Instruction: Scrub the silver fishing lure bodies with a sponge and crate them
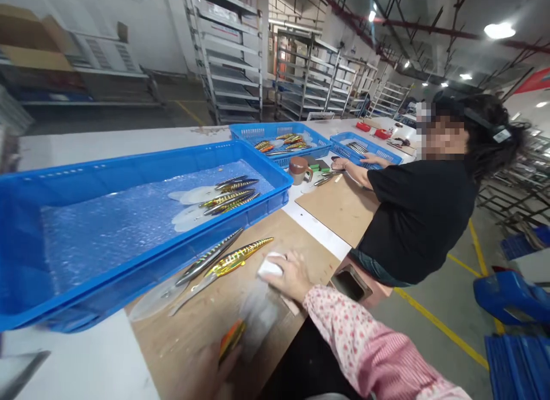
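Observation:
My left hand (204,372), smeared by motion at the lower edge, is closed on an orange, gold and black fishing lure (232,338). A blurred, translucent whitish shape (260,317) lies just past it, perhaps the lure's clear bill. My right hand (293,277) grips a small white block or folded pad (271,265) against the brown board (296,234); its exact kind is unclear. Left of that hand, two more lures rest side by side on the board: a silver-black one (210,255) and a gold striped one (240,257), both with long clear bills.
A large blue tray (129,165) beyond the board holds several lures (234,196). Farther back stand another blue tray (240,130) with lures and a brown mug (298,169). To the right, a co-worker in a black shirt (421,216) reaches over a second board (339,208).

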### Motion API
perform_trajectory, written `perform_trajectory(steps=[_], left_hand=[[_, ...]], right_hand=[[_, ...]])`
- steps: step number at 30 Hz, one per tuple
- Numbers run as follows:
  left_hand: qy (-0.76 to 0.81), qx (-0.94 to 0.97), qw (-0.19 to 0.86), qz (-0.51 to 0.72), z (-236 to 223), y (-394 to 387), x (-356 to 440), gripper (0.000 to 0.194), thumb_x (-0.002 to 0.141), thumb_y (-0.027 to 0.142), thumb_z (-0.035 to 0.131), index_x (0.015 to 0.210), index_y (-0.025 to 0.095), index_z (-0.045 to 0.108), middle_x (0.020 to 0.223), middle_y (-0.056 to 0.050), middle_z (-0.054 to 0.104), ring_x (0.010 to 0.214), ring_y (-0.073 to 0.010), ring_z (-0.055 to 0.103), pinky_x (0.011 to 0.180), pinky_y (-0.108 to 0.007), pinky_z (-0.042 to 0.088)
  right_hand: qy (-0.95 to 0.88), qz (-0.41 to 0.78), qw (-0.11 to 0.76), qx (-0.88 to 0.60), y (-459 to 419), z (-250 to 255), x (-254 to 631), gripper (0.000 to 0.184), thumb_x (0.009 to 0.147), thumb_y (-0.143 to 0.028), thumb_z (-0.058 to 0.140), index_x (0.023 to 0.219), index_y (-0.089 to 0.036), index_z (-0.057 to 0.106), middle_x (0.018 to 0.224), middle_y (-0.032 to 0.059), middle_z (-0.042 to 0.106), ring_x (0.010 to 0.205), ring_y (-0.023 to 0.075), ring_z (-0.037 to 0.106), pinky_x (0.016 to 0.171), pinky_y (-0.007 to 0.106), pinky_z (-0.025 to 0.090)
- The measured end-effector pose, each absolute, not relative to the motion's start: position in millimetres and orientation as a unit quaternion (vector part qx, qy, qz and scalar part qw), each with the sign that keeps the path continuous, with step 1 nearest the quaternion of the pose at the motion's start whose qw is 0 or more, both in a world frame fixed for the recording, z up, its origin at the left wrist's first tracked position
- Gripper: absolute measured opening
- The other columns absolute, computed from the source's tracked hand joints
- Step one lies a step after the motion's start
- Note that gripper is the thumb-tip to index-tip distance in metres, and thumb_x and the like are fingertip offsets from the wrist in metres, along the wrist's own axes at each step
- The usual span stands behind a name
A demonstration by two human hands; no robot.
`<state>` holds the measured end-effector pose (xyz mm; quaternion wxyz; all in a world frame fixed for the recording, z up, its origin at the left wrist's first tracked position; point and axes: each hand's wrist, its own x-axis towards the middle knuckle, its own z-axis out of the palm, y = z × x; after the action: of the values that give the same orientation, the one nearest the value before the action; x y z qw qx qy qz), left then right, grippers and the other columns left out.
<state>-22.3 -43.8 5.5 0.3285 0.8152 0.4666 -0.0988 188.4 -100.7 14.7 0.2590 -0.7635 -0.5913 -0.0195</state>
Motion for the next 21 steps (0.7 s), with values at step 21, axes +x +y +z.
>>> perform_trajectory(steps=[21], left_hand=[[0.463, 0.831, 0.254, -0.175, 52.1, -72.8, -6.8, 0.037, 0.091, 0.037, 0.037, 0.115, 0.013, 0.053, 0.103, -0.015, 0.067, 0.098, -0.0255, 0.064, 0.084, -0.036, 0.047]], right_hand=[[-0.561, 0.004, 0.281, -0.778, -107.1, 26.0, 233.5, 0.039, 0.081, -0.048, 0.068, 0.114, -0.027, 0.065, 0.106, 0.0074, 0.058, 0.098, 0.0236, 0.052, 0.084, 0.037, 0.038]])
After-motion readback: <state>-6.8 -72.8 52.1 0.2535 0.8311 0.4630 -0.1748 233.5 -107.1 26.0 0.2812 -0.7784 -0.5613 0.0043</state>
